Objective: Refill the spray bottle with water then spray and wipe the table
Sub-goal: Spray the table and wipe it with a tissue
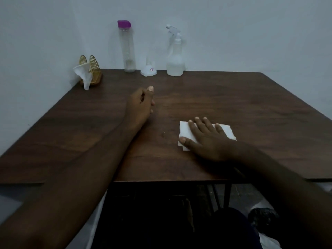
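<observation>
Brown table (233, 97), right hand (206, 139) flat on tissue (185, 131)

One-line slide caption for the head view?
Right hand presses a paper towel on the table; left hand loosely curled, empty; spray bottle by the wall.
</observation>
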Demonstrator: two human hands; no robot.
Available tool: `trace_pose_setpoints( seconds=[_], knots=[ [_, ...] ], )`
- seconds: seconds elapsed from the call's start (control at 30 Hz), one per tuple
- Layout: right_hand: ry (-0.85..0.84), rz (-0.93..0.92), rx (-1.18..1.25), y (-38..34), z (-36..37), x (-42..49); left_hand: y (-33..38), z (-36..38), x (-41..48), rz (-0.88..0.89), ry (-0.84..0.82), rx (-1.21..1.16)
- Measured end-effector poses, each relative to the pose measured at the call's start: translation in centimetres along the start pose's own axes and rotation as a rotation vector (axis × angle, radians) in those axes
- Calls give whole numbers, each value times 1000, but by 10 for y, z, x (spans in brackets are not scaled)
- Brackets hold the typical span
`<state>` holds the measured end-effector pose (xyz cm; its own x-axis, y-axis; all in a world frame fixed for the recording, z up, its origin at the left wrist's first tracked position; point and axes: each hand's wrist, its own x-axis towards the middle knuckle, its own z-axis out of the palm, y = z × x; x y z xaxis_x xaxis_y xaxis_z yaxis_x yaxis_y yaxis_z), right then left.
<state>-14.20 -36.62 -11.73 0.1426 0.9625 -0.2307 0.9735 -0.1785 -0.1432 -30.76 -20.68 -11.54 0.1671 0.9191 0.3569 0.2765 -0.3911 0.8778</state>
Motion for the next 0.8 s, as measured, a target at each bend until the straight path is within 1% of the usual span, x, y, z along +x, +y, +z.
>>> trace_pose_setpoints(
  seconds=[0.1, 0.17, 0.23, 0.33, 0.4, 0.47, 0.53, 0.6, 0.7, 0.77, 0.8],
  knots=[
    [19, 70, 8, -8, -11, 27, 0, 0, 4, -90, 33, -130],
    [27, 61, 6, -27, -11, 43, 0, -1, 4, -107, 47, -174],
    [31, -27, 5, -55, -5, 53, -1, -2, 4, -100, 71, -201],
    [37, -228, 24, -93, 8, 41, 0, -5, 3, -115, 95, -205],
    [47, -324, 28, -97, 15, 21, 1, -6, 3, -111, 74, -195],
    [41, -357, 0, -83, 18, 5, 2, -4, 2, -86, 55, -194],
    [34, -290, -47, -54, 14, -3, 2, -2, 1, -58, 46, -204],
    [50, -129, -68, -17, 7, -7, 2, -1, -1, -35, 16, -180],
    [31, 112, -24, 31, -4, -18, 3, 1, -4, 8, -32, -140],
    [36, 170, -40, 38, -1, -26, 6, 2, -6, 35, -63, -112],
    [50, 156, -62, 32, 4, -30, 8, 3, -7, 50, -88, -86]
  ],
)
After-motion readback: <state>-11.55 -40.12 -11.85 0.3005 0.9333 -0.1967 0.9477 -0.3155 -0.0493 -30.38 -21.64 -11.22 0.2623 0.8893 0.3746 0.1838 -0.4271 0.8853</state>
